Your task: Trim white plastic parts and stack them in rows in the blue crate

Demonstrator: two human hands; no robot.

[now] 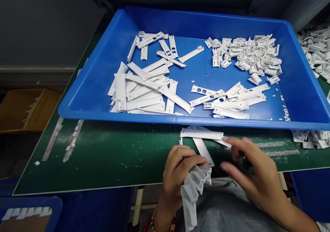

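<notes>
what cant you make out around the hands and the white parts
All in the head view:
- Whatever the right hand may hold: its fingers are blurred.
- The held end of the white plastic part: the left hand covers it.
- The full pile of white parts: cut off by the right edge.
- What the white bits on the green mat are: too small.

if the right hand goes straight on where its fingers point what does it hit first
The right hand would probably meet the end of the white plastic strip lying on the green mat, just ahead of its fingertips; depth is unclear, so the fingers may pass above it.
</notes>
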